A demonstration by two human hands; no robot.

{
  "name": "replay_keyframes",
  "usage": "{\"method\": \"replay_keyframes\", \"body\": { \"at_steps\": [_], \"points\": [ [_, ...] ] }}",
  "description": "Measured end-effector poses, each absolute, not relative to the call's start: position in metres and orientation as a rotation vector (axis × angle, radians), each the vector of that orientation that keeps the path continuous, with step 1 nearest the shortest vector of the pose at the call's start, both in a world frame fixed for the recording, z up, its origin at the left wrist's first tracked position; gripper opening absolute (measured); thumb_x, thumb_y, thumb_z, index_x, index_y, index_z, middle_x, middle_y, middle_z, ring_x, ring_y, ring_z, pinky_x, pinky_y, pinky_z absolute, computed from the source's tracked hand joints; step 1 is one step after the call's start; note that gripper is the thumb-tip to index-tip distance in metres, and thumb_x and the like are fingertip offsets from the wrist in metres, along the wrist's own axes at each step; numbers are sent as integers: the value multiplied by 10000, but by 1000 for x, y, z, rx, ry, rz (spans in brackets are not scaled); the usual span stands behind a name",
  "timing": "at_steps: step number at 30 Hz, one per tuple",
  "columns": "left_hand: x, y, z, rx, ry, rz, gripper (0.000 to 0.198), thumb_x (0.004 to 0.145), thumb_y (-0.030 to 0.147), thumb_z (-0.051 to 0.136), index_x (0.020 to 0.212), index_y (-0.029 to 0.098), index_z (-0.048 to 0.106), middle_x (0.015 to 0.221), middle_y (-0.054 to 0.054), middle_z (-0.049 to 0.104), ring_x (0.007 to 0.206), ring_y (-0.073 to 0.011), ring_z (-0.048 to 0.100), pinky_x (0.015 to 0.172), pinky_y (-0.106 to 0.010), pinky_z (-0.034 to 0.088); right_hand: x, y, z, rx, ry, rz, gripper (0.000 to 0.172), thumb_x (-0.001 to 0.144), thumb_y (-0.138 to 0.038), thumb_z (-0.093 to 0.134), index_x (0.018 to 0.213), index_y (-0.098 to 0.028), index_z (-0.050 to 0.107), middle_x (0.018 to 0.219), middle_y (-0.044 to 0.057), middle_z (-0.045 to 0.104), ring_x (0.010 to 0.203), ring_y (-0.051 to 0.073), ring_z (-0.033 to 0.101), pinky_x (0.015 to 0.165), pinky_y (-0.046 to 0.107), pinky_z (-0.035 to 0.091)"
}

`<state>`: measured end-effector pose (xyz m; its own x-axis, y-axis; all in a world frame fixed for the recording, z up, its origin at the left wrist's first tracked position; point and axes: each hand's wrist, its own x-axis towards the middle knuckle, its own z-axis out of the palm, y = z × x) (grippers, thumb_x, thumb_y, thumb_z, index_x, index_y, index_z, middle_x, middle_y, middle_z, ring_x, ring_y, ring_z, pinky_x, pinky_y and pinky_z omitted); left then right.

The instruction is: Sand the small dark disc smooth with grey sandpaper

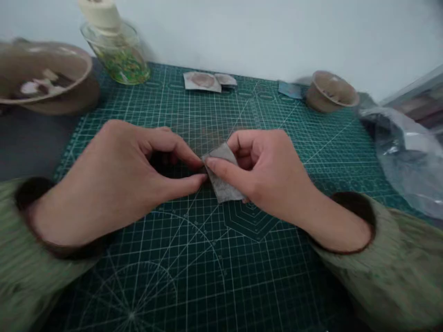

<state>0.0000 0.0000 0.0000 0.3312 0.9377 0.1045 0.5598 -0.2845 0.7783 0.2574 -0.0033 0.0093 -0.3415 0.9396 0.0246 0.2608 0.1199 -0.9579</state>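
Over the middle of the mat, my right hand (265, 163) is closed on a folded piece of grey sandpaper (226, 186), thumb on top and fingers behind. From the other side comes my left hand (134, 168), its thumb and forefinger pinched together at the sandpaper's left edge. Something small and dark seems to sit between those fingertips, but it is too blurred and covered to name. Both hands meet just above the green cutting mat (187, 267), which carries white grid lines and arcs.
At the back left stand a brown bowl (74, 94) with small pieces in it and a glass jar (128, 64). Small paper packets (202, 82) lie near the wall. On the right are a smaller brown bowl (320, 99), a blue packet (290, 90) and a clear plastic bag (404, 152).
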Motion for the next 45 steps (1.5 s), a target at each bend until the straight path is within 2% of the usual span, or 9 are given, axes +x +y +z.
{"method": "replay_keyframes", "body": {
  "at_steps": [4,9,13,20,27,34,38,42,45],
  "points": [
    [-1,1,2,1969,1300,747,212,980,538,967,944,330,990,819,51,872,704,-164,694,624,-328,432,257,-3,9,-1179,-1695,1287,416,1002,-326,1079,811,-253,717,778,-13,766,729,176,691,593,309,484],
    [0,1,7,1955,1304,736,222,963,522,976,927,304,994,826,42,887,729,-156,709,665,-306,462,256,-4,10,-1216,-1686,1252,419,979,-388,1094,815,-247,735,790,2,788,735,188,708,592,312,498],
    [-1,0,4,1938,1300,734,221,938,548,979,936,329,1009,846,49,904,731,-164,728,671,-289,490,257,-4,10,-1227,-1698,1261,437,985,-406,1091,803,-247,726,796,6,797,727,186,708,599,313,509],
    [-2,-1,0,1969,1284,740,208,974,539,970,953,334,996,865,50,902,751,-168,747,680,-309,510,257,-4,10,-1229,-1691,1254,434,974,-396,1099,793,-245,735,800,13,804,732,186,710,602,316,510],
    [0,0,4,1949,1299,735,197,941,521,971,914,329,999,844,51,904,743,-160,734,678,-306,495,255,-4,10,-1213,-1708,1265,453,992,-418,1093,799,-251,719,775,-3,775,717,181,691,599,319,490],
    [-3,2,3,1958,1287,753,153,946,504,980,931,353,999,846,65,899,739,-152,737,670,-308,492,254,-4,10,-1190,-1715,1253,450,997,-369,1085,794,-255,700,740,-19,734,704,177,683,592,325,480],
    [-2,2,2,1972,1303,753,182,978,507,978,936,331,990,824,54,878,718,-150,710,647,-303,471,256,-5,11,-1211,-1727,1215,446,999,-390,1087,802,-245,715,776,-5,755,738,181,701,622,323,493],
    [0,0,2,1985,1274,751,199,999,537,968,960,343,996,875,57,903,761,-164,760,688,-294,522,257,-5,12,-1242,-1735,1224,487,1014,-456,1083,796,-250,700,788,-2,765,726,178,697,611,319,499],
    [0,-1,3,1990,1288,765,206,998,547,968,959,346,994,857,68,890,740,-156,738,667,-290,503,257,-5,12,-1233,-1738,1202,478,1013,-456,1086,801,-249,711,769,-8,753,725,180,701,612,316,498]
  ]
}}
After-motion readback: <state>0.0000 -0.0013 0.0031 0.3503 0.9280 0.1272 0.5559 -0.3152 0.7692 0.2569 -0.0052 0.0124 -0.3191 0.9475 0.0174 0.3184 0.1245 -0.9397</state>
